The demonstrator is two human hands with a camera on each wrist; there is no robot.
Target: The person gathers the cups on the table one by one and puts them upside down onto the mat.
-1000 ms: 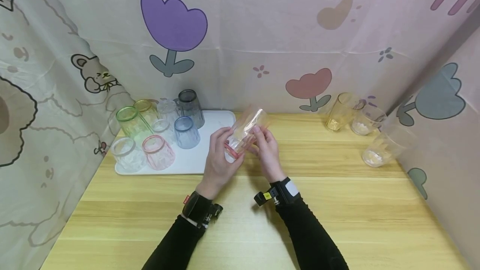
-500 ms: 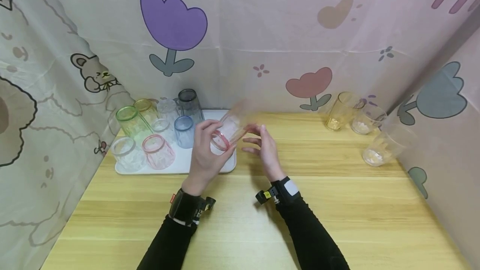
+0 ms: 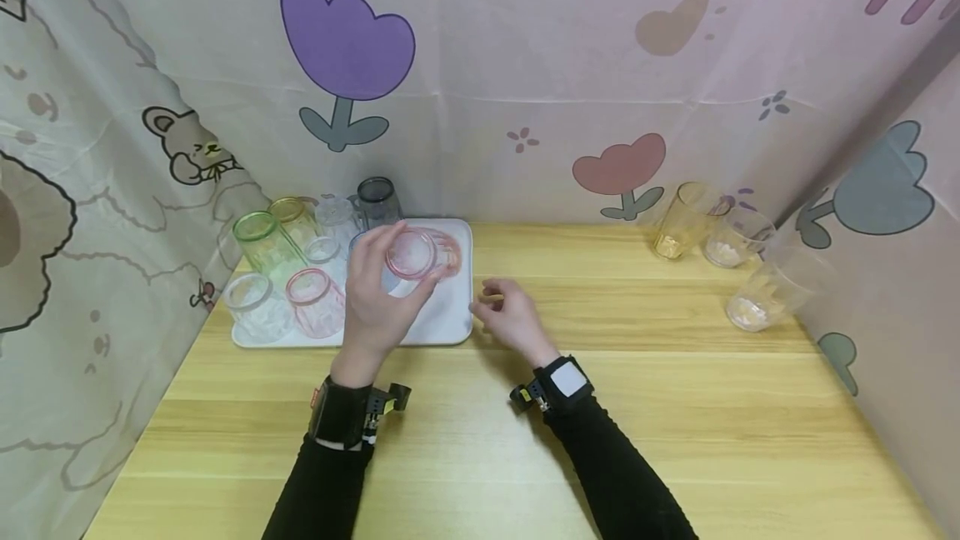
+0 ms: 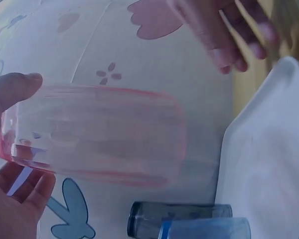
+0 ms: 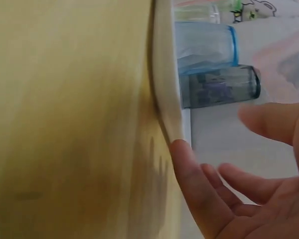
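Note:
My left hand holds a clear pink glass near its rim, between thumb and fingers. The glass is raised above the right part of a white tray, its mouth facing me in the head view. Just off the tray's right edge is my right hand, fingers loosely bent and holding nothing. A blue glass stands on the tray, mostly hidden behind my left hand in the head view. Behind it is a dark grey glass.
On the tray's left side are several more glasses: a green one, a yellow one, a short pink one and a clear one. At the table's far right stand a yellowish glass and two clear glasses.
My left hand has carried the pink glass left, over the tray, and turned its mouth toward me. The right hand has let go of the glass and dropped lower.

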